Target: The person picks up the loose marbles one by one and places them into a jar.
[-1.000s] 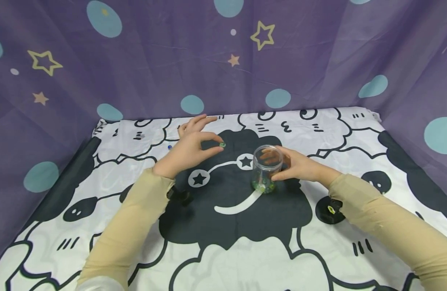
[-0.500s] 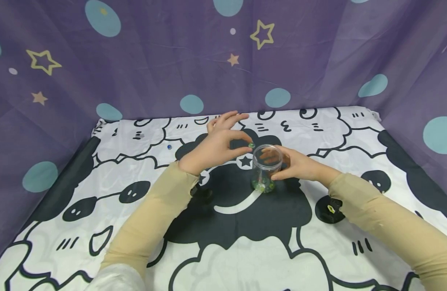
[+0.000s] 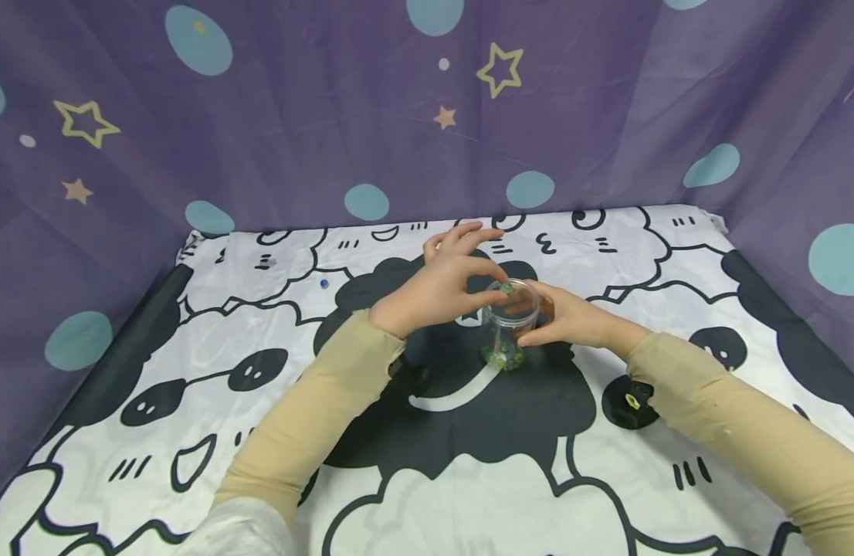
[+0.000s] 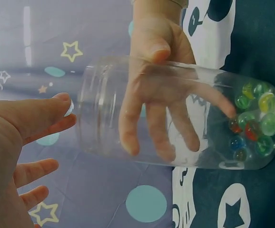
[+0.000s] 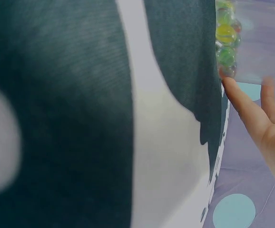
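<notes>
A clear plastic jar [image 3: 498,333] stands upright on the dark patch of the cloth. Several green, yellow, red and blue glass marbles [image 4: 270,124] lie at its bottom. My right hand [image 3: 573,318] holds the jar from the right, thumb on the near side and fingers spread behind the wall. Between thumb and index finger, my left hand [image 3: 437,289] pinches a greenish marble [image 3: 506,288] at the jar's open mouth. The other left fingers are extended. In the left wrist view that marble [image 4: 69,109] is mostly hidden by the fingertips.
A single blue marble [image 3: 324,284] lies on the white part of the tablecloth [image 3: 427,510], at the back left. A purple curtain [image 3: 295,116] with stars and dots hangs behind the table and along its sides.
My left hand has moved right with the marble, from left of the jar to its mouth. The right hand and the jar have stayed in place.
</notes>
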A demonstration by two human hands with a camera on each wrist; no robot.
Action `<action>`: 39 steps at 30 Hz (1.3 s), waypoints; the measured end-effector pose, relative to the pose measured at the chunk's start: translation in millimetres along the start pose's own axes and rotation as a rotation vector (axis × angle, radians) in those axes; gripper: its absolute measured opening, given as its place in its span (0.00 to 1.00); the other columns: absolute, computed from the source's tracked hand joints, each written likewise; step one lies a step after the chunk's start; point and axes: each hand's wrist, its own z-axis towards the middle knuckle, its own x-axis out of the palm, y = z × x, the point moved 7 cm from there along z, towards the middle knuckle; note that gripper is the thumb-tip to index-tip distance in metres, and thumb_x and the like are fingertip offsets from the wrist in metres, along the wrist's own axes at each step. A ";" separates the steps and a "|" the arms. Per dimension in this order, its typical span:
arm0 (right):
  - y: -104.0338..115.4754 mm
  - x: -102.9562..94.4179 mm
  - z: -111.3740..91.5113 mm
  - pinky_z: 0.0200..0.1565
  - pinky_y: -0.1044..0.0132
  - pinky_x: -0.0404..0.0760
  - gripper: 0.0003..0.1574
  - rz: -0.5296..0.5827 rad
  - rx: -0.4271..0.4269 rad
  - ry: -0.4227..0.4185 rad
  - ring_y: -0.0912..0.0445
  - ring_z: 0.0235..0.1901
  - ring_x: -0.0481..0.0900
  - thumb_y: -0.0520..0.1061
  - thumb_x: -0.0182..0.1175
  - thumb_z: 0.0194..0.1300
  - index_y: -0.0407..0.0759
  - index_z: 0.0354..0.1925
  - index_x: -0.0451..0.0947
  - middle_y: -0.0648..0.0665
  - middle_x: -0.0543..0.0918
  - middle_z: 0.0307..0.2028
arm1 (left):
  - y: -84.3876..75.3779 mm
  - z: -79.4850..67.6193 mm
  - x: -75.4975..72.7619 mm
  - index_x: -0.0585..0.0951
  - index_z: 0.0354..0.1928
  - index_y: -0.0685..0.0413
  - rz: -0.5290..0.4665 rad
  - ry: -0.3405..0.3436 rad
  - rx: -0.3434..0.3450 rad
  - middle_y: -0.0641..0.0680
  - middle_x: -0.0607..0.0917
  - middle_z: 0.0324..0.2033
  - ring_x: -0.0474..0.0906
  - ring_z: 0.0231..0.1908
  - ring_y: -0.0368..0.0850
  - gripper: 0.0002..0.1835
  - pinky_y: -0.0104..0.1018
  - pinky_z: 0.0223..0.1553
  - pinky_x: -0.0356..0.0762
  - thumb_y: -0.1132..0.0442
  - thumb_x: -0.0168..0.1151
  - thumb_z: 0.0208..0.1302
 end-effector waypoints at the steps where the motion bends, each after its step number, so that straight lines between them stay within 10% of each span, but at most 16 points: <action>1: -0.1 0.2 0.0 0.53 0.56 0.77 0.49 -0.003 0.003 0.000 0.38 0.63 0.65 0.38 0.67 0.57 0.35 0.70 0.51 0.32 0.66 0.64 | -0.2 0.2 1.4 0.86 0.41 0.42 0.000 0.007 -0.002 0.53 0.63 0.69 0.44 0.72 0.52 0.10 0.61 0.65 0.39 0.51 0.66 0.59; 39: 1.2 0.9 0.0 0.52 0.57 0.77 0.46 0.007 -0.022 -0.012 0.40 0.62 0.66 0.37 0.67 0.56 0.39 0.68 0.56 0.35 0.65 0.64 | 39.7 -35.0 0.9 0.84 0.44 0.46 -0.029 -0.014 -0.114 0.55 0.63 0.69 0.46 0.71 0.55 0.10 0.62 0.63 0.40 0.55 0.65 0.62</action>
